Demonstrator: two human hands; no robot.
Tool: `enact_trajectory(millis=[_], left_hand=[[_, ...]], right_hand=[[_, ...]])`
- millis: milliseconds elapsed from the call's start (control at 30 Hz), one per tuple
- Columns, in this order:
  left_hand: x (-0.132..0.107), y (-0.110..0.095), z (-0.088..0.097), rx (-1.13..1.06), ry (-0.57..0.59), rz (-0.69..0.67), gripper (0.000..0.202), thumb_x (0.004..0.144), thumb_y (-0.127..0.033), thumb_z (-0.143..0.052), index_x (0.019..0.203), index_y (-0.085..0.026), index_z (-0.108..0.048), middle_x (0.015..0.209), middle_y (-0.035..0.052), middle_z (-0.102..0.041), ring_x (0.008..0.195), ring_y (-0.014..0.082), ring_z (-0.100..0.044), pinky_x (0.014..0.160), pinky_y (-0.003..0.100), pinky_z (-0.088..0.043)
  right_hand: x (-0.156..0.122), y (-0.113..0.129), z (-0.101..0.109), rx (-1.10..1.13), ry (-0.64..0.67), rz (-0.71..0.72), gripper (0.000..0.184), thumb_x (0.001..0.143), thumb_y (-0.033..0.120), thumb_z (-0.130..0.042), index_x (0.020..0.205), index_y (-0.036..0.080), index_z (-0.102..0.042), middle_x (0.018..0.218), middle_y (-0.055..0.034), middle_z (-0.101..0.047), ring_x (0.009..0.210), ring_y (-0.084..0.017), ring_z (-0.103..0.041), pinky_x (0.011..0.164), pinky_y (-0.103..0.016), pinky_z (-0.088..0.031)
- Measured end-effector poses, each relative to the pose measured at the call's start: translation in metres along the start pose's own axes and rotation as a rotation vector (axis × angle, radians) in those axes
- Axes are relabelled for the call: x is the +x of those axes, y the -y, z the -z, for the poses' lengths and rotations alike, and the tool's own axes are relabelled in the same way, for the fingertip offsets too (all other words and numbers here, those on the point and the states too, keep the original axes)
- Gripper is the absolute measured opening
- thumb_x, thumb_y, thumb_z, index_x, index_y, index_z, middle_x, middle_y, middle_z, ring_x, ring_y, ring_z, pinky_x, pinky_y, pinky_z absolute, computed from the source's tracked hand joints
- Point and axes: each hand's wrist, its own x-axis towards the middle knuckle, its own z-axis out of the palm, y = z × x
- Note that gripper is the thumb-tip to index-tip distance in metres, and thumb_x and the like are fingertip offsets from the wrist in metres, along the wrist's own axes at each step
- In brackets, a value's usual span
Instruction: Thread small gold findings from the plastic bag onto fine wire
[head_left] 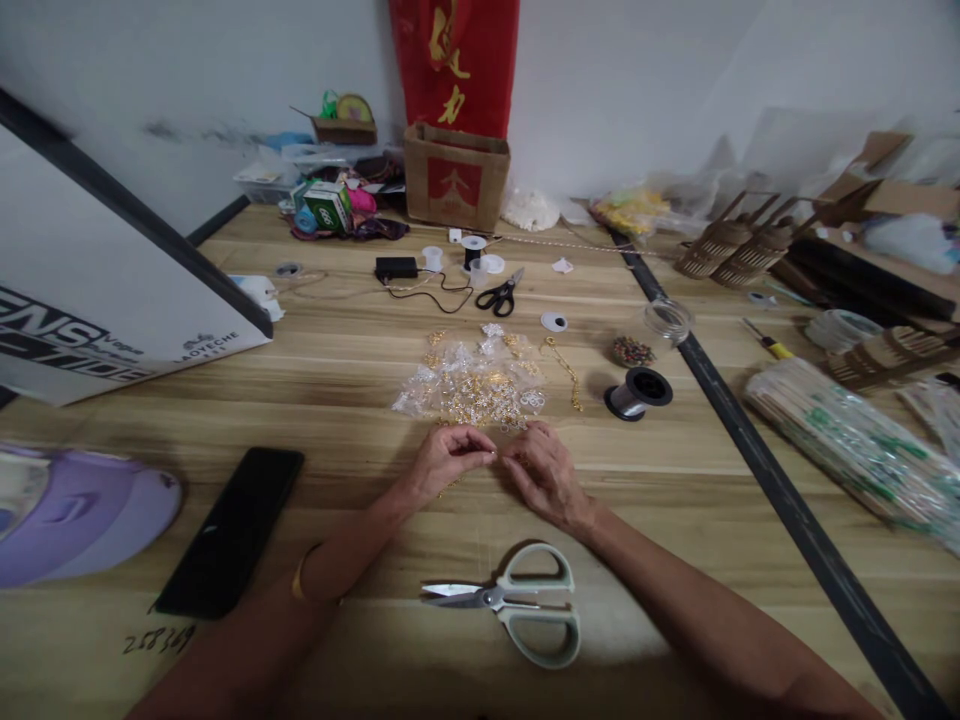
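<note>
At the left hand I see a speck too small to identify; the right hand hides its own palm from me. The left edge crops the box and purple object; the top edge, the red bag; the lower edge, both forearms.

Can count two hands: one left hand and one right hand. Two pairs of scissors: one white pair and one black pair. One phone, one purple cap, one red bag, one brown paper bag. One big black spool, one little black box, one big pack of sticks. Too many tiny gold bits to count.
</note>
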Motion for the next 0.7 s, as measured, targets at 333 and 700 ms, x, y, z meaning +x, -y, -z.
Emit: enact_trajectory(millis=[333,700], left_hand=[[0.0001,0.0062,-0.0005,0.012,0.023,-0.022,0.017,0.063,-0.023,-0.076,0.073,-0.012,-0.068,0.069,0.0018,-0.067,0.065,0.0113,-0.058,0.063,0.021,-0.045],[0.0017,0.0098,0.0026,-0.009,0.026,0.021,0.026,0.065,-0.033,-0.075,0.079,-0.012,-0.072,0.072,0.0051,-0.071,0.069,0.0163,-0.064,0.069,0.027,-0.050]], right_hand=[[0.0010,0.0003,-0.0004,0.028,0.017,0.016,0.006,0.087,0.014,-0.051,0.086,0.019,-0.053,0.075,-0.0025,-0.058,0.071,-0.015,-0.050,0.077,-0.036,-0.043],[0.0001,-0.0009,0.0000,0.020,0.030,-0.006,0.007,0.089,0.016,-0.049,0.086,0.020,-0.055,0.074,-0.0026,-0.059,0.070,-0.016,-0.051,0.079,-0.037,-0.042]])
